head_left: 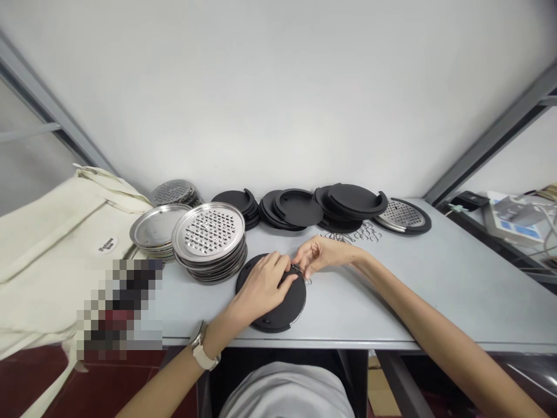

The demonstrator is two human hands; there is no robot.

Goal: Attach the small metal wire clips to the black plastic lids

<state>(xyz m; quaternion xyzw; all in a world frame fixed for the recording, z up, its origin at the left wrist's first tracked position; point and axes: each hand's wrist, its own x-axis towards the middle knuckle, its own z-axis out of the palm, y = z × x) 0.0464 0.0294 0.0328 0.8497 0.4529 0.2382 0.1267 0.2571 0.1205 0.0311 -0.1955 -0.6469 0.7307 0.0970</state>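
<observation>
A black round plastic holder (287, 310) lies near the table's front edge, a strip of metal rim showing at its lower right. My left hand (265, 281) lies over it, fingers curled together and gripping it near its upper right edge. Beside that edge, my right hand (322, 255) pinches a small metal ring (297, 267) against the holder. Another small ring (308, 281) rests on the table just under the right fingers. Further back, several loose metal rings (368, 231) are scattered behind my right hand.
Stacked perforated metal grater discs (209, 232) stand left of the holder, next to plain metal discs (159, 226). Black holders (298, 207) are piled along the wall. A grater disc in a black holder (402, 215) lies back right. A cream bag (56, 249) occupies the left side.
</observation>
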